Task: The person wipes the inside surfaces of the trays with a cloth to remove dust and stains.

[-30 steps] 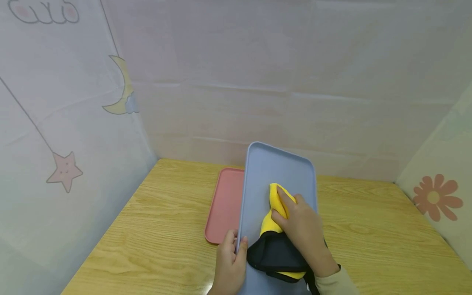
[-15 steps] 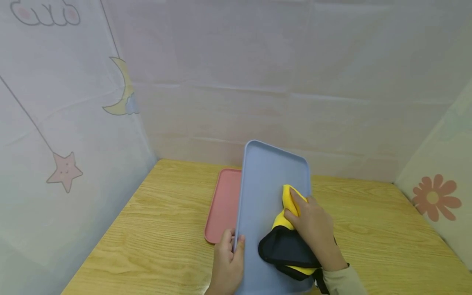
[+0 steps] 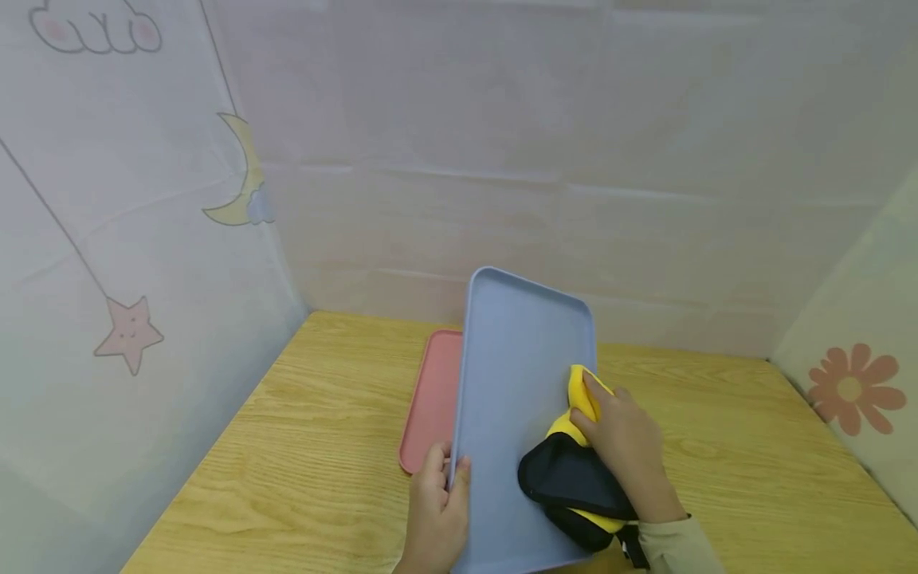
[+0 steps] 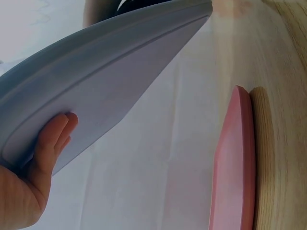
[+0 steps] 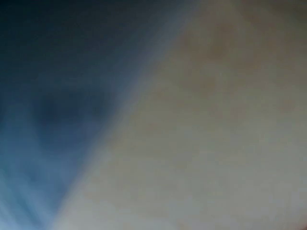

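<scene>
A light blue rectangular tray [image 3: 509,359] is held tilted up above the table. My left hand [image 3: 437,510] grips its left edge, thumb on the inner face. In the left wrist view, that hand's fingers [image 4: 52,136] lie against the tray's underside [image 4: 120,86]. Bunched in my right hand [image 3: 631,446] is a yellow and black cloth [image 3: 574,478], pinched between thumb and fingers. It lies against the right part of the tray's inner face, its black side draping below the hand. The right wrist view is a blur of dark blue and beige.
Behind the blue tray's left edge, a pink tray [image 3: 433,391] lies on the wood-grain table [image 3: 301,446], partly hidden. A pale sheet [image 3: 538,159] with printed shapes hangs behind the table and along both sides.
My right hand has moved the cloth rightward across the blue tray towards its right edge. The tray and my left hand have shifted slightly left.
</scene>
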The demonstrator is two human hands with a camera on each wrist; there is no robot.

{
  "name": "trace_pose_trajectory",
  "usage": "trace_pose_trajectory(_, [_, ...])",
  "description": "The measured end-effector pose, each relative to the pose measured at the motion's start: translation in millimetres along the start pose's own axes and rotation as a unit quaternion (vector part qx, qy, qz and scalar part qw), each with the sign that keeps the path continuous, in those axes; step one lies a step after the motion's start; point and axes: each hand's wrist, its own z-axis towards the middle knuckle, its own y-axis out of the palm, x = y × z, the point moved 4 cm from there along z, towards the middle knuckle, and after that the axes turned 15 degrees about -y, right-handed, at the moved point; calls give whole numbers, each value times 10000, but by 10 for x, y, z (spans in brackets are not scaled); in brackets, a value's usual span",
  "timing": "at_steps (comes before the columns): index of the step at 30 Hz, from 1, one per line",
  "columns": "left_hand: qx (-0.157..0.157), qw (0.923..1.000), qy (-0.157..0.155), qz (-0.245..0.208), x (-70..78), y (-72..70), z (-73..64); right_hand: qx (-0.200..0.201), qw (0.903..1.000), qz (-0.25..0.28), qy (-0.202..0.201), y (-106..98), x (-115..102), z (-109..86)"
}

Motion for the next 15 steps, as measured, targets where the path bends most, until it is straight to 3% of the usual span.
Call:
trace_pose_trajectory(10, [-5,10000,-11,86,0,-5,5,-2,10000,-9,-10,65,59,-15])
trace_pose_trajectory(15, [-18,9998,186,48,-20,2,7,77,9999,-59,-54,61,15,-23])
